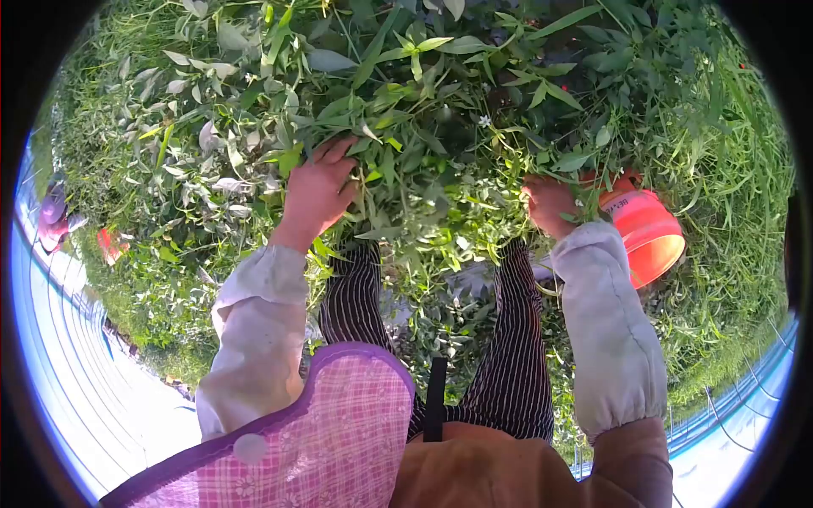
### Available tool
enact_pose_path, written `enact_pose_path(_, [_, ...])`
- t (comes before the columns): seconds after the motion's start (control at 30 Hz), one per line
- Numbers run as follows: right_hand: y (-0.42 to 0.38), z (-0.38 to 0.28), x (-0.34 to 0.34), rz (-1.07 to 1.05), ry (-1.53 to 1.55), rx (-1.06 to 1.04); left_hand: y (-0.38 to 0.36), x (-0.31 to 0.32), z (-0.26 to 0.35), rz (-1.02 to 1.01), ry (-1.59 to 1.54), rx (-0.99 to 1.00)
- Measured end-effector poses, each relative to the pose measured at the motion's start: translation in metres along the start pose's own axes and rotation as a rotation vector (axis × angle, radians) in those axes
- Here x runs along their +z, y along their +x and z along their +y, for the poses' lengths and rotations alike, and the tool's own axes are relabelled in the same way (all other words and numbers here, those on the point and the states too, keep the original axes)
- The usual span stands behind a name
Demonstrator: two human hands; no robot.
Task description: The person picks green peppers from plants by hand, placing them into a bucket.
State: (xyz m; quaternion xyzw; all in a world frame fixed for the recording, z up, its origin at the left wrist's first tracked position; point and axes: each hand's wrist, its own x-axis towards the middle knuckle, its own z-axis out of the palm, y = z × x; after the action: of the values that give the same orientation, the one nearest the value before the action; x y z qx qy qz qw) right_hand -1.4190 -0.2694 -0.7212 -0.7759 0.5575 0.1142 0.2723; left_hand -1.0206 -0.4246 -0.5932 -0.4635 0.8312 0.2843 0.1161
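Note:
My left hand (318,196) reaches into leafy green plants (423,161), its fingers apart among the leaves and the tips partly covered. To the right, my right hand (550,206) is curled in at the edge of the same foliage. Leaves hide most of its fingertips, and what they grip is not clear. Just beside it is an orange-red bucket (650,233), tipped with its mouth toward the lower right. A small white flower (485,122) shows among the stems between and above my hands.
Dense foliage surrounds my striped trouser legs (517,339). A pink checked cloth flap (339,423) covers the lower left of view. At far left are a purple and pink object (52,216) and a small orange-red item (111,245). Grass (745,144) grows on the right.

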Motion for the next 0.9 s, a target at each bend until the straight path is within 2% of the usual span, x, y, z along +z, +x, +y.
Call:
enact_pose_path(0.07, [0.006,-0.01,-0.002,0.023,-0.004,0.033,-0.016,-0.011,0.036,-0.046,-0.486,-0.157])
enact_pose_path(0.13, [0.004,-0.007,0.032,-0.107,0.105,0.174,-0.028,-0.061,0.061,0.177,-0.619,0.031])
enact_pose_path(0.17, [0.001,-0.032,-0.021,0.116,0.071,0.012,-0.037,-0.078,0.058,0.293,-0.72,0.1])
enact_pose_path(0.2, [0.002,-0.042,-0.039,0.001,0.069,0.056,-0.047,-0.076,0.038,0.574,-0.915,0.097])
enact_pose_path(0.23, [0.005,-0.059,-0.07,0.046,0.046,0.064,-0.051,-0.075,0.009,0.865,-1.096,0.11])
enact_pose_path(0.3, [0.02,-0.092,-0.127,0.097,0.011,0.044,-0.055,-0.101,-0.05,0.976,-0.958,-0.544])
enact_pose_path(0.37, [0.035,-0.122,-0.169,0.444,0.234,-0.009,-0.046,-0.096,-0.106,0.607,-0.546,-0.821])
enact_pose_path(0.43, [0.059,-0.177,-0.236,0.456,0.508,-0.168,-0.04,-0.03,-0.158,0.476,-0.016,-0.487])
enact_pose_path(0.5, [0.099,-0.237,-0.275,0.471,0.689,-0.454,-0.044,-0.014,-0.131,-0.188,-0.366,-0.713])
enact_pose_path(0.57, [0.148,-0.291,-0.274,0.336,0.754,-0.647,-0.056,0.016,-0.102,-0.477,-0.303,-0.836])
enact_pose_path(0.63, [0.199,-0.332,-0.248,0.105,0.716,-0.681,-0.088,0.063,-0.069,-0.331,-0.165,-0.791])
enact_pose_path(0.7, [0.25,-0.339,-0.181,0.086,0.326,-0.783,-0.106,0.081,-0.05,-0.254,-0.341,-0.81])
enact_pose_path(0.73, [0.258,-0.333,-0.179,-0.104,-0.016,-0.728,-0.115,0.071,-0.038,-0.312,-0.212,-0.844])
enact_pose_path(0.77, [0.264,-0.32,-0.178,-0.289,-0.362,-0.657,-0.125,0.076,-0.033,-0.316,-0.235,-0.858])
enact_pose_path(0.83, [0.263,-0.28,-0.152,-0.319,-0.545,-0.567,-0.138,0.09,-0.027,-0.157,-0.391,-0.904])
enact_pose_path(0.9, [0.249,-0.236,-0.146,-0.319,-0.47,-0.573,-0.139,0.112,-0.017,-0.096,-0.451,-0.932])
